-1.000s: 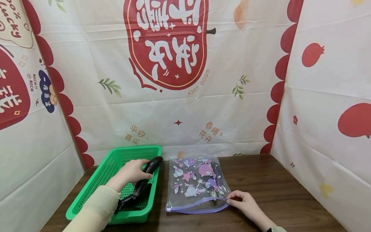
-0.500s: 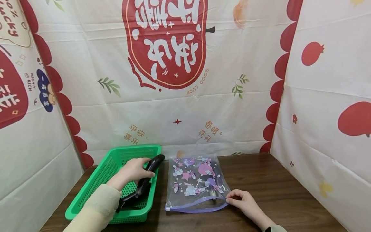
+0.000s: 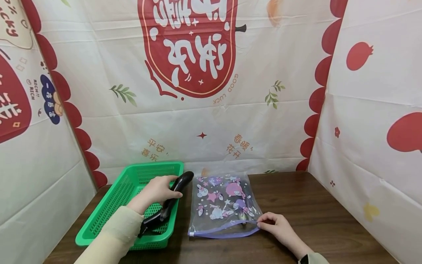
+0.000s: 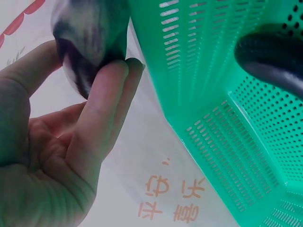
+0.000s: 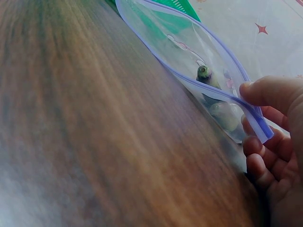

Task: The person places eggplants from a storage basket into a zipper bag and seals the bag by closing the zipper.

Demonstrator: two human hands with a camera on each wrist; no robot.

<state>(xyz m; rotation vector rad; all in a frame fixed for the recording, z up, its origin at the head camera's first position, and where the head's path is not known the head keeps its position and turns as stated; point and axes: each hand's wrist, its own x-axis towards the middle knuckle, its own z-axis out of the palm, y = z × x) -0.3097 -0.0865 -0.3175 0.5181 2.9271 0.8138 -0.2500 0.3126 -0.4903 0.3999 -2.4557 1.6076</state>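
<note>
My left hand [image 3: 156,192] grips a dark purple eggplant [image 3: 184,179], its far end past the right rim of the green basket [image 3: 155,164]. Another eggplant [image 4: 274,59] lies in the basket in the left wrist view. To the right, a clear zip bag [image 3: 211,223] with printed pink and purple figures lies flat, its purple-edged mouth parted towards me. The thumb and fingers of my right hand [image 3: 280,229] pinch the right corner of that mouth. Through the mouth, a green stem end [image 5: 203,72] shows inside the bag; the rest of it is mostly hidden by the print.
A brown wooden table [image 3: 290,194] carries the basket and the bag. White printed cloth [image 3: 184,124] hangs behind and along both sides. At the bag's left corner sits a small white slider [image 3: 191,234].
My left hand has moved right and slightly up with the eggplant, bringing its tip over the gap between basket and bag. My right hand keeps its pinch on the bag.
</note>
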